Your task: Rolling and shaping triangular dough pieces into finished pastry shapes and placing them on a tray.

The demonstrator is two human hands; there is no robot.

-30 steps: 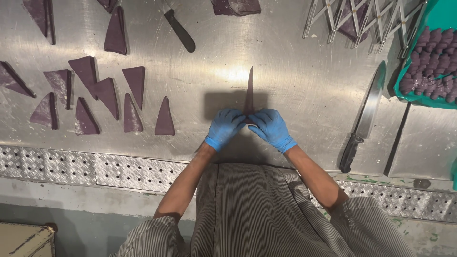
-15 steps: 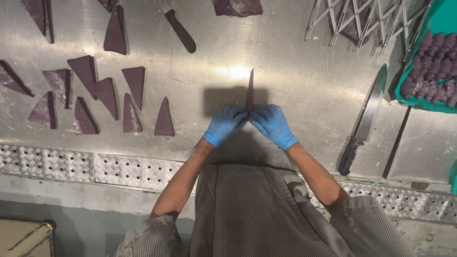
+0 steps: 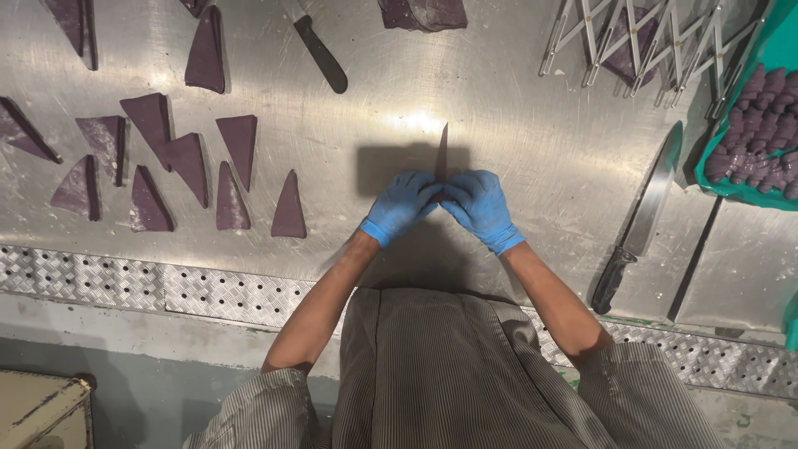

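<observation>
Pretty much nothing has moved since a second ago. Both gloved hands are still pressed together on the steel table (image 3: pixel 515 133), left hand (image 3: pixel 401 205) and right hand (image 3: pixel 480 208) each pinching the near end of a narrow purple dough strip (image 3: pixel 442 154), probably rolling it. Cut purple triangles (image 3: pixel 237 145) lie off to the left, and a big knife (image 3: pixel 642 218) rests to the right.

1 thin purple dough triangle (image 3: pixel 442 156), tip pointing away, on steel table (image 3: pixel 499 100).
</observation>
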